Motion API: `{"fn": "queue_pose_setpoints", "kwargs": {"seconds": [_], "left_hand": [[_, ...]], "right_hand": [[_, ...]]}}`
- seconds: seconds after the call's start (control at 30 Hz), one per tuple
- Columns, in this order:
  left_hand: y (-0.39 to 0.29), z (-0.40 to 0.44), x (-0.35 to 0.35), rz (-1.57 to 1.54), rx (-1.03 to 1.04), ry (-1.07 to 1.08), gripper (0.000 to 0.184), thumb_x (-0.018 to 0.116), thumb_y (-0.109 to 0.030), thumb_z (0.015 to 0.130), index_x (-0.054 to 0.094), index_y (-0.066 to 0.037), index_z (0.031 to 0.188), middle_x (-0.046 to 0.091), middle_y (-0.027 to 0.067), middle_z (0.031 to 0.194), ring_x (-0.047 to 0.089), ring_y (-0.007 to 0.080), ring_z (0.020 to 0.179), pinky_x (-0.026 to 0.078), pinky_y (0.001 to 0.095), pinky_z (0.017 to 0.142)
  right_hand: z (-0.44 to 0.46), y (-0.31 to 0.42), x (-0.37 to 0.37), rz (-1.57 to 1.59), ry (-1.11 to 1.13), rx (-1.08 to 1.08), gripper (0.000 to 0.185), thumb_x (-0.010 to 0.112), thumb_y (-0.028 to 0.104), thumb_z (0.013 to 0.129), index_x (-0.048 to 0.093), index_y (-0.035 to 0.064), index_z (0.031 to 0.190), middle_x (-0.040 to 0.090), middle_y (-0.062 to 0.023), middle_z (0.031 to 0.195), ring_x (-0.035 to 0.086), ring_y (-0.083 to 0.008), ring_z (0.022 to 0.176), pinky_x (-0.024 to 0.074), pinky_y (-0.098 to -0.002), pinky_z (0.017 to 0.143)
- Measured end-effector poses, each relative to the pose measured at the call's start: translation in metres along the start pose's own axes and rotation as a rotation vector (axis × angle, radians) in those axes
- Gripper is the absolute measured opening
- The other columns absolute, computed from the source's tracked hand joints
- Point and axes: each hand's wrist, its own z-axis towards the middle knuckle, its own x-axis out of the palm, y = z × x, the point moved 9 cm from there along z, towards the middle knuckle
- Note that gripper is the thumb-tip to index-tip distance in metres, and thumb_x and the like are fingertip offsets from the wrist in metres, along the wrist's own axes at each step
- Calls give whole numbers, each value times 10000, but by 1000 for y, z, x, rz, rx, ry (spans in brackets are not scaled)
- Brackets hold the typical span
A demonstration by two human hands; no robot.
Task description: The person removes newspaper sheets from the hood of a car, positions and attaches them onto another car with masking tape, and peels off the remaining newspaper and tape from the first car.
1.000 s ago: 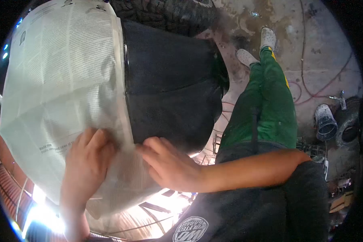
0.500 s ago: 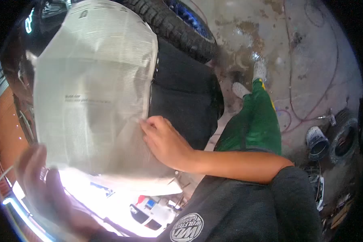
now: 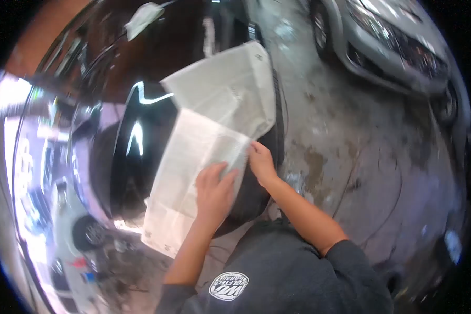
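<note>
A sheet of newspaper point(image 3: 175, 175) lies slanted over a dark, glossy car panel point(image 3: 141, 162). Its upper end overlaps a second newspaper sheet point(image 3: 206, 102), which spreads further up the dark car. My left hand point(image 3: 214, 191) rests on the lower sheet, fingers apart and pointing up. At that sheet's upper right corner, my right hand point(image 3: 261, 163) pinches the paper edge between thumb and fingers. Some blur softens the print and the fingertips.
A grey car point(image 3: 387, 47) stands at the upper right across the wet concrete floor point(image 3: 319, 131). Further vehicles, among them a white car point(image 3: 70, 220), are at the left near bright light. A crumpled white piece point(image 3: 143, 20) sits higher on the dark car.
My view has turned and pulled back, showing two overlapping sheets. My left hand has come from the far left onto the paper. My right hand still pinches a paper edge.
</note>
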Motion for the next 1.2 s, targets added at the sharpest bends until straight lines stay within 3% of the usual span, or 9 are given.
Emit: {"fn": "queue_pose_setpoints", "kwargs": {"seconds": [0.07,0.13,0.27,0.43,0.63,0.7,0.8,1.0,1.2], "left_hand": [[2,14,2,18,26,-73,294,728,-56,802,704,-96,1092,625,99,1207,570,333,1199,444,449,1033],[6,24,7,-53,55,-52,241,726,-72,804,697,-96,1043,630,102,1201,583,332,1197,471,448,1025],[8,37,9,-166,67,-18,189,715,-66,809,685,-76,995,633,102,1224,574,336,1224,475,446,1036],[13,44,-21,-274,-53,-156,187,714,-45,813,689,-51,998,645,108,1225,572,353,1221,457,447,1056],[57,-69,-124,286,-470,-648,167,717,-38,854,688,-47,1018,636,152,1191,569,370,1194,421,490,1045],[46,-76,-147,509,-477,-611,174,718,-58,869,678,-44,1038,637,150,1156,568,362,1201,389,503,1100],[58,-78,-148,528,-547,-565,183,707,-77,887,669,-40,1063,640,153,1156,575,349,1197,341,512,1161],[103,-90,-140,234,-707,-608,172,696,-121,911,667,-63,1070,656,116,1088,591,314,1137,295,514,1210],[136,-81,-137,72,-759,-488,52,682,-78,901,669,-43,937,649,112,1005,561,321,1104,401,470,1070]], "right_hand": [[-20,29,9,394,128,141,467,458,380,1097,626,2,1314,674,-64,1256,618,-186,1096,457,-305,961],[-32,52,13,555,203,145,530,457,452,1095,595,6,1345,654,-43,1233,582,-141,1079,447,-302,938],[-30,66,11,79,257,32,450,507,378,1086,615,-8,1289,644,-19,1118,561,-113,998,448,-304,876],[-15,83,16,-40,270,-35,383,554,288,1069,619,-44,1248,651,-43,1094,565,-123,983,448,-297,861],[0,78,20,-155,229,-63,444,556,290,1063,580,-82,1305,668,-121,1177,590,-181,1056,449,-322,937],[-2,75,17,-165,229,-61,449,554,290,1063,575,-84,1311,667,-128,1180,590,-186,1058,448,-323,940],[-2,76,19,-141,238,-59,436,549,290,1064,579,-78,1297,663,-119,1148,582,-176,1027,451,-322,916],[-1,77,23,-108,302,-16,427,538,274,1075,547,-66,1333,648,-97,1224,567,-162,1120,428,-318,991],[0,69,25,-74,308,-52,328,535,200,1060,579,-38,1281,678,-85,1145,612,-140,1051,469,-293,927]]}}
